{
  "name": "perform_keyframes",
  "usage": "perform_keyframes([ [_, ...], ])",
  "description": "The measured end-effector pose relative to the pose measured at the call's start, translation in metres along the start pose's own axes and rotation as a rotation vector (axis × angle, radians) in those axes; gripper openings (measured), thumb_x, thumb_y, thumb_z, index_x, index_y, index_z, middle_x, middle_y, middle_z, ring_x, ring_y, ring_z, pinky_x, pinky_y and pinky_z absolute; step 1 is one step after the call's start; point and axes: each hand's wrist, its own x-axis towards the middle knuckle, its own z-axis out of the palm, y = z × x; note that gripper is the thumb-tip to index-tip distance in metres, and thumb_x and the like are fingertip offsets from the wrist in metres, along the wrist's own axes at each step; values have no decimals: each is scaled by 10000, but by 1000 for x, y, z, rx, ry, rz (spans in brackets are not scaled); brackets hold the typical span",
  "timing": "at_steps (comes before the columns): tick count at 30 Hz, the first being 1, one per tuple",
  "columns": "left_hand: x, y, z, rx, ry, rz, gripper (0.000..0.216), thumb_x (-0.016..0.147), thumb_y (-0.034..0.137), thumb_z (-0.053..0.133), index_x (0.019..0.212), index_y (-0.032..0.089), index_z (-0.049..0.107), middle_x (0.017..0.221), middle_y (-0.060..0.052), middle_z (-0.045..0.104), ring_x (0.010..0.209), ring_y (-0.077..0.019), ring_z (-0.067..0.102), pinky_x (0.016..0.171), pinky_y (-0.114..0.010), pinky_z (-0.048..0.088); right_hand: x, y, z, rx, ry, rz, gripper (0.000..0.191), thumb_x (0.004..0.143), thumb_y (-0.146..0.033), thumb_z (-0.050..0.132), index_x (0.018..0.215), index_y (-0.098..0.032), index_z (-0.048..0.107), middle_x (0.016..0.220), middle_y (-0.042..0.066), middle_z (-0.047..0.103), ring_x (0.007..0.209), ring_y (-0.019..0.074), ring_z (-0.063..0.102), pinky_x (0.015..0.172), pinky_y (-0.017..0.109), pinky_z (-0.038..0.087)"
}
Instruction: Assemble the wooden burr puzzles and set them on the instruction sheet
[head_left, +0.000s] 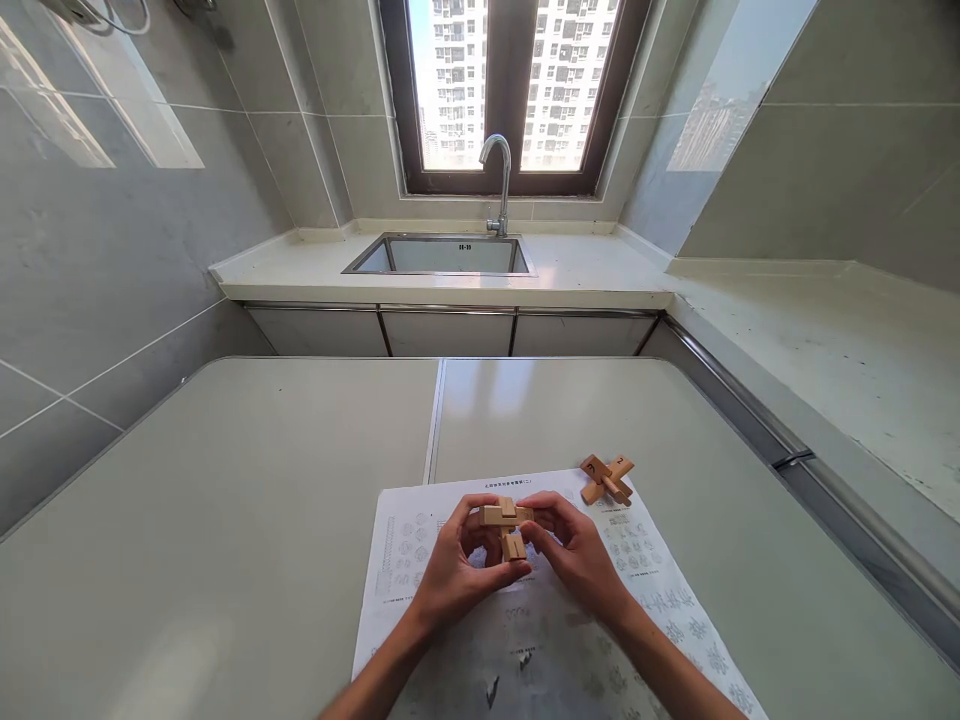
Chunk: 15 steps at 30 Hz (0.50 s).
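Note:
Both hands hold a small wooden puzzle assembly [507,525] of notched interlocking bars above a printed instruction sheet [420,560]. My left hand [454,570] pinches its left side with fingers curled around it. My right hand [576,555] grips its right side, fingertips on the horizontal bar. A second cluster of crossed wooden puzzle pieces [607,478] lies on the table at the sheet's upper right corner, apart from both hands.
The sheet lies on a pale grey table [225,520] with a seam down its middle. Beyond it a counter holds a steel sink [442,255] and tap [499,180] under a window. A second counter [840,340] runs along the right.

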Motion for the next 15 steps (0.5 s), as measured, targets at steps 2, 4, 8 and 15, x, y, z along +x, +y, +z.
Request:
perform_keyframes([
  [2, 0, -1, 0, -2, 7, -8, 603, 715, 277, 893, 1191, 209, 529, 843, 16, 665, 680, -100, 544, 679, -256, 489, 0, 0, 0, 8, 2, 8, 290, 930, -472, 703, 1093, -234, 671, 998, 67, 748, 900, 227, 718, 815, 357, 595],
  [4, 0, -1, 0, 1, 6, -5, 616, 707, 277, 897, 1195, 209, 527, 842, 14, 667, 681, -101, 544, 682, -259, 491, 0, 1, 0, -3, -3, 17, 285, 943, -470, 686, 1092, -227, 674, 952, 58, 742, 830, 210, 709, 791, 352, 591],
  [8, 0, -3, -1, 2, -2, 3, 626, 707, 265, 897, 1206, 211, 523, 836, 16, 663, 684, -103, 541, 688, -264, 493, 1, 1, -1, -12, -14, 30, 293, 948, -473, 675, 1090, -217, 674, 966, 65, 739, 840, 211, 700, 784, 348, 583],
  [15, 0, -3, -3, 4, -33, 10, 628, 713, 278, 893, 1224, 225, 531, 831, 23, 647, 674, -105, 538, 689, -265, 488, 0, -1, -2, -15, -32, 44, 314, 946, -491, 671, 1102, -218, 667, 999, 72, 742, 871, 218, 693, 801, 350, 567],
])
